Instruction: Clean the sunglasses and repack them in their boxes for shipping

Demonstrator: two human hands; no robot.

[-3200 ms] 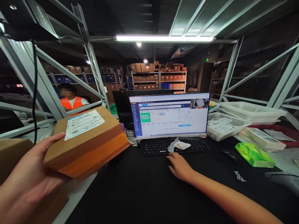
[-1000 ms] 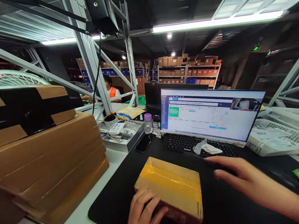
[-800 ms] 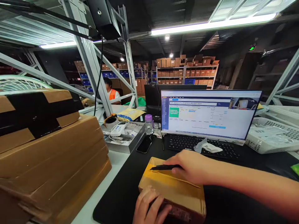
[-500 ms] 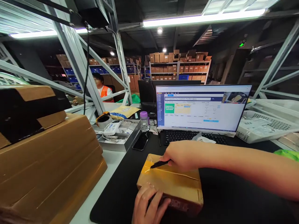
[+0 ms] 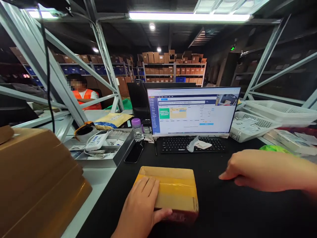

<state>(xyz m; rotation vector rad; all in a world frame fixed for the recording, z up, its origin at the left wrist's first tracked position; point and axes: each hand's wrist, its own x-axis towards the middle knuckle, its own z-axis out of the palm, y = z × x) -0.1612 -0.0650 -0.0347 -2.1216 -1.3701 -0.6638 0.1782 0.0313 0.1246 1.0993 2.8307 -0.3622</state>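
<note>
A small cardboard box point(image 5: 177, 201) with yellow tape across its top lies on the black desk mat point(image 5: 213, 211). My left hand point(image 5: 142, 201) grips its left part, fingers over the taped top and thumb on the front side. Apart from the box, to its right, my right hand point(image 5: 239, 170) hovers over the mat with its fingers curled together. Whether the black cutter is still in those fingers does not show against the dark mat.
A large carton point(image 5: 37, 172) stands at left. Behind the box are a phone point(image 5: 135, 152), a bottle point(image 5: 138, 130), a keyboard point(image 5: 170, 145) and a monitor point(image 5: 190, 124). White baskets point(image 5: 250, 127) stand at right. Across the desk sits a person in an orange vest point(image 5: 86, 97).
My right hand has left the box top and moved right; the black cutter is no longer visible. My left hand has shifted from the front edge onto the top. The view has turned right.
</note>
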